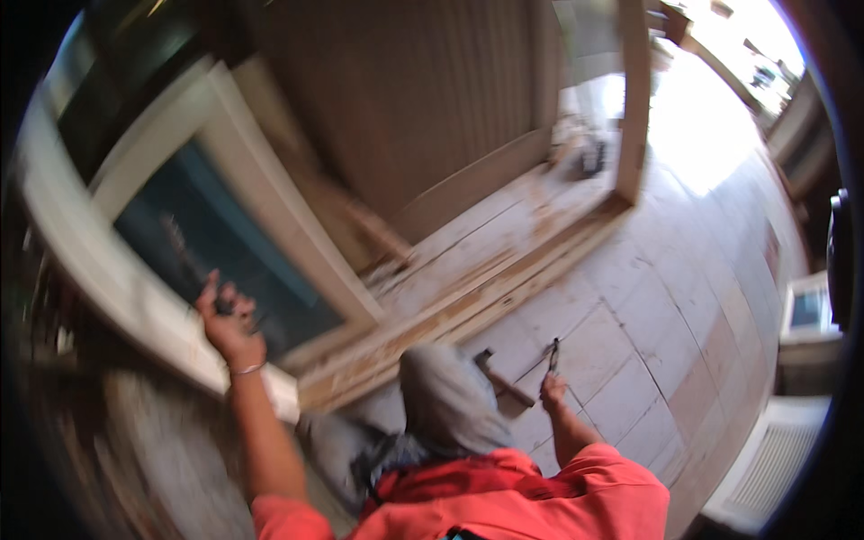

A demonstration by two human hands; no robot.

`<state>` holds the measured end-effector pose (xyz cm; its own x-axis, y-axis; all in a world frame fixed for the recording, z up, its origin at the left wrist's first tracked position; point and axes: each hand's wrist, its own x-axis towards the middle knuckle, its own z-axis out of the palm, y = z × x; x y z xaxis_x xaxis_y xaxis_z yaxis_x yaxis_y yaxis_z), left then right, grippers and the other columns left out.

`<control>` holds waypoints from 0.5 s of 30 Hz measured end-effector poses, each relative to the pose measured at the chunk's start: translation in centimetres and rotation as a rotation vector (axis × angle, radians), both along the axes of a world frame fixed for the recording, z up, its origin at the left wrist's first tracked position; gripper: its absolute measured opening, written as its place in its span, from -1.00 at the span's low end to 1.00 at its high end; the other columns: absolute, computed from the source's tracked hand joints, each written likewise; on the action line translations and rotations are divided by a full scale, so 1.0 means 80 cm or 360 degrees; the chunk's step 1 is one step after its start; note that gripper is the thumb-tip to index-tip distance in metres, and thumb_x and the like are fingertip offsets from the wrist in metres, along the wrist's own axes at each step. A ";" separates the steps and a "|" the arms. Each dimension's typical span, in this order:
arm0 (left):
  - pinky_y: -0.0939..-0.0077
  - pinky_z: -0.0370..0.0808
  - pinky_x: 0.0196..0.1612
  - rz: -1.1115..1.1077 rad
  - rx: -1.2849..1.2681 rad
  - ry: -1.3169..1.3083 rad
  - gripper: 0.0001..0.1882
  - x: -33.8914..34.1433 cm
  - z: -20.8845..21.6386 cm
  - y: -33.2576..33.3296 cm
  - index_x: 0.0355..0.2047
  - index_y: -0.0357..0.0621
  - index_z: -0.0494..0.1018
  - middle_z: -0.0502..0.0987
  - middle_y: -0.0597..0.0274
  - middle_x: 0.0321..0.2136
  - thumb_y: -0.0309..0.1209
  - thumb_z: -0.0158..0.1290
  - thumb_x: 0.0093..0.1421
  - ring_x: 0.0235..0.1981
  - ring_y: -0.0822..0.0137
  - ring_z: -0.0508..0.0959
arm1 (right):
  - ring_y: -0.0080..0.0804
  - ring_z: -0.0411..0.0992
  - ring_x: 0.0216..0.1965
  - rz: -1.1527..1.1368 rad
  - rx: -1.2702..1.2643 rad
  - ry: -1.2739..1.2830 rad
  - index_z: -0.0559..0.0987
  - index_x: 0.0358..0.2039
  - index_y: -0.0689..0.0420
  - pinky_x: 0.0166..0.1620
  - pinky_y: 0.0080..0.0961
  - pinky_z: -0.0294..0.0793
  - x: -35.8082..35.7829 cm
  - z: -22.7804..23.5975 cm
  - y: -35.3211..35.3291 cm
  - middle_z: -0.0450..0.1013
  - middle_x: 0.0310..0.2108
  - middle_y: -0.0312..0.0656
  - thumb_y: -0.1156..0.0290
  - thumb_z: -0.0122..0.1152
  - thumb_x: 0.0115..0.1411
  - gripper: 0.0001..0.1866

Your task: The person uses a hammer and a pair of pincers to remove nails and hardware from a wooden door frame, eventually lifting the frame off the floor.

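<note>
Landmark: long wooden rail, which ran diagonally along the tiled floor.
Left hand: was left of the rail's near end, in front of a pale-framed glass panel; a thin band circled the wrist.
Left fingers: curled round a dark long tool, narrow grip; the tool pointed up and away from the rail.
Left tool type: motion blur was heavy, so perhaps pliers or a similar tool, could not say for sure.
Right hand: was right of the rail, over the tiles, well apart from it.
Right fingers: wrapped round the handle end of a small dark-tipped tool, narrow grip; its tip pointed away from the person.
Hammer: lay on the tiles between the rail and the right hand, held by neither hand.
Grey trouser knee: was bent, beside the rail's near end.
Red shirt: was nearer the camera than the rail.
Brown panel: stood beyond the rail.
Wooden post: rose at the rail's far end.
White louvred panel: was well apart, right of the rail.
</note>
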<state>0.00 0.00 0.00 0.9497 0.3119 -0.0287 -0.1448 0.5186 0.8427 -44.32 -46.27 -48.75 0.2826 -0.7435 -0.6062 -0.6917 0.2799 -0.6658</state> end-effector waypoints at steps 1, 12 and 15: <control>0.62 0.29 -0.56 0.0238 0.0088 0.0117 -0.67 -0.043 0.004 0.061 -0.08 -0.11 0.44 0.31 0.40 -0.56 -0.19 0.10 0.25 -0.60 0.53 0.28 | -0.40 0.34 -0.73 0.0130 0.0058 0.0195 0.38 -0.23 -0.02 -0.73 -0.42 0.26 0.018 0.036 0.040 0.42 -0.60 -0.22 0.12 0.14 0.25 -0.75; 0.27 0.45 -0.14 0.1430 0.1396 0.0286 -0.32 -0.001 0.025 0.347 -0.31 -0.34 0.44 0.53 0.08 -0.34 0.09 0.37 -0.06 -0.30 0.21 0.50 | -0.13 0.50 -0.23 0.1747 -0.0474 -0.0593 0.43 0.11 0.24 -0.12 -0.29 0.47 0.298 0.379 0.172 0.49 -0.26 0.00 0.34 0.20 0.15 -0.49; 0.30 0.46 -0.17 0.1416 0.1554 0.0138 -0.32 0.023 0.018 0.346 -0.35 -0.36 0.44 0.55 0.10 -0.42 0.08 0.38 -0.07 -0.36 0.22 0.52 | -0.09 0.46 -0.11 0.2183 -0.0515 -0.0625 0.46 0.11 0.16 -0.03 -0.26 0.41 0.405 0.434 0.274 0.50 -0.12 0.04 0.38 0.22 0.09 -0.48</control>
<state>1.80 27.68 1.40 0.4181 0.7502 0.5122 -0.0448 -0.5461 0.8365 -11.95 -24.31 -14.04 0.9703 0.1535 -0.1870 -0.0497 -0.6300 -0.7750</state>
